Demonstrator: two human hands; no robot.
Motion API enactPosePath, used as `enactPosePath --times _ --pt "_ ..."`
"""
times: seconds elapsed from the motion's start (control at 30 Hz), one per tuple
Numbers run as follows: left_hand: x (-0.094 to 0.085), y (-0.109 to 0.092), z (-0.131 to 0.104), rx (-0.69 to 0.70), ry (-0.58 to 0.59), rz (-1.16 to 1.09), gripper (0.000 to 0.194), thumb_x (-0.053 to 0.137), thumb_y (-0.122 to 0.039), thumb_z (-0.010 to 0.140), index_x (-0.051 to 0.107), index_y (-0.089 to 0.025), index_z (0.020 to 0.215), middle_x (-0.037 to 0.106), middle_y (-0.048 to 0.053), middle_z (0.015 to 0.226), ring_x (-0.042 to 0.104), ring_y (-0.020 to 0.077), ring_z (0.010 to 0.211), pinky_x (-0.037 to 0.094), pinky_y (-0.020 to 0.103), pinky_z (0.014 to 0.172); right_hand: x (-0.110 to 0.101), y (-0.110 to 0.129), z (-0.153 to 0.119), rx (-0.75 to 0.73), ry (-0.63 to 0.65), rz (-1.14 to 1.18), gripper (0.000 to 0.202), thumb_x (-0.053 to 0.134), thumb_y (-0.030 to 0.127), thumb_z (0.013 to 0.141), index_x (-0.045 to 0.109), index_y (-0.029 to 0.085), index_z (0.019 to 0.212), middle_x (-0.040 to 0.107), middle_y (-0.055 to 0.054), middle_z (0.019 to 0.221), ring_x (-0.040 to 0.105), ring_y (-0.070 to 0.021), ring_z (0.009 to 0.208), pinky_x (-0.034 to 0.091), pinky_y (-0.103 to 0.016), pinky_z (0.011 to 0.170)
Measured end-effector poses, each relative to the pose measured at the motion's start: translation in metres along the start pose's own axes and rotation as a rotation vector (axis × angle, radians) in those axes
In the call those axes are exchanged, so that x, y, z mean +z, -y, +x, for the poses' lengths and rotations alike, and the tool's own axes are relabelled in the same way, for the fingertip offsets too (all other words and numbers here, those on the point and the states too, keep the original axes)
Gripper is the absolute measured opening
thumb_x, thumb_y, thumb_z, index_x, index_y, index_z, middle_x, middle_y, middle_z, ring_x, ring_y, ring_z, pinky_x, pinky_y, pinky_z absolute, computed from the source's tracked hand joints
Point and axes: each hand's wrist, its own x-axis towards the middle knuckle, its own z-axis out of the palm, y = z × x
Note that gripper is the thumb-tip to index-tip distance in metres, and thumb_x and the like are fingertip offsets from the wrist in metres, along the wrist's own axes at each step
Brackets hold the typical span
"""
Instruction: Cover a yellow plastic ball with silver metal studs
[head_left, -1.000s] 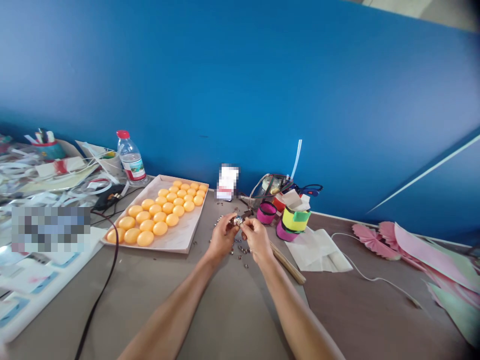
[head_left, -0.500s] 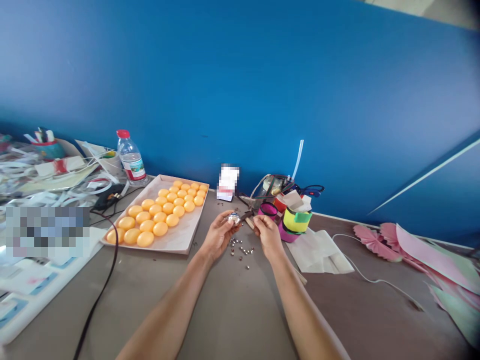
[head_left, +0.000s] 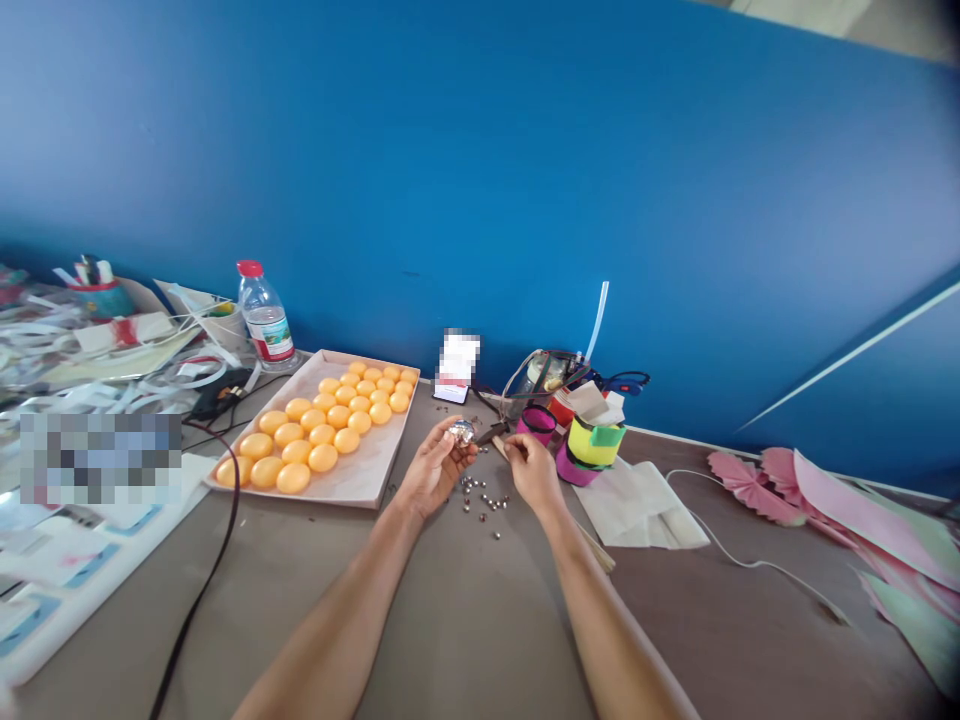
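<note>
In the head view, a person's left hand [head_left: 429, 470] is pinching a shiny silvery object [head_left: 463, 432] between thumb and curled fingers above a grey-brown tabletop [head_left: 465, 630]. The silvery object is sitting at the fingertip end of the grip, above the palm, its upper side showing between the thumb and the fingers. The right hand [head_left: 531, 472] is hovering just beside it, palm turned down, fingers bending toward the thumb near a wooden-handled tool [head_left: 601, 556] with a dark end; whether those fingers are gripping anything, one cannot tell. Small metal beads [head_left: 484, 500] are lying scattered on the tabletop between the two hands.

To the left, orange balls [head_left: 322, 458] are filling much of a shallow pale tray [head_left: 367, 485], while a red-capped bottle [head_left: 270, 330] is standing upright behind it. A phone [head_left: 451, 392] is leaning near the blue partition [head_left: 450, 200]. Right of centre, a yellow-green band [head_left: 591, 443] is resting on a magenta one, near a sheet of white paper [head_left: 645, 510], and pink paper pieces [head_left: 757, 485] are lying farther right.
</note>
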Motion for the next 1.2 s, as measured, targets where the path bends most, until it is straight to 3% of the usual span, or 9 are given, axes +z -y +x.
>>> enactPosePath --times 0.23,0.47,0.67,0.9,1.2 --pt "-0.005 0.003 0.003 -0.033 -0.024 -0.047 0.028 0.06 -0.033 0.078 0.056 -0.016 0.1 0.065 0.009 0.092 0.062 0.0131 0.07 0.05 0.026 0.066 0.009 -0.009 -0.002 -0.033 0.079 -0.144 0.011 0.051 0.023 0.074 0.061 0.02 0.076 0.064 -0.005 0.08 0.058 -0.0207 0.078 0.041 -0.033 0.076" --pt "-0.006 0.004 0.005 -0.076 -0.096 -0.072 0.029 0.055 -0.038 0.081 0.059 -0.01 0.089 0.066 0.012 0.088 0.06 0.0121 0.064 0.05 0.025 0.06 0.009 0.012 -0.015 -0.145 0.417 -0.482 0.029 0.052 0.028 0.08 0.06 0.019 0.106 0.059 -0.011 0.111 0.053 -0.0222 0.102 0.037 -0.031 0.087" --pt "-0.006 0.003 0.006 -0.067 -0.127 -0.093 0.031 0.052 -0.039 0.082 0.06 -0.009 0.087 0.066 0.012 0.087 0.058 0.0109 0.06 0.049 0.024 0.056 0.016 0.026 -0.027 -0.22 0.606 -0.712 0.025 0.055 0.031 0.078 0.061 0.019 0.099 0.06 -0.009 0.101 0.057 -0.0214 0.086 0.037 -0.03 0.076" --pt "-0.007 0.003 0.006 -0.108 -0.127 -0.135 0.032 0.05 -0.039 0.084 0.061 -0.009 0.087 0.066 0.012 0.087 0.058 0.0108 0.061 0.05 0.023 0.057 0.025 0.019 -0.029 -0.294 0.584 -0.725 0.02 0.042 0.017 0.084 0.062 0.018 0.086 0.063 -0.007 0.086 0.057 -0.0174 0.074 0.035 -0.028 0.07" --pt "-0.006 0.002 0.006 -0.124 -0.136 -0.145 0.029 0.052 -0.037 0.083 0.06 -0.009 0.086 0.066 0.011 0.083 0.059 0.0122 0.062 0.05 0.024 0.059 0.025 0.011 -0.027 -0.264 0.522 -0.557 0.017 0.046 0.013 0.079 0.062 0.019 0.083 0.062 -0.006 0.095 0.058 -0.0165 0.082 0.037 -0.025 0.073"
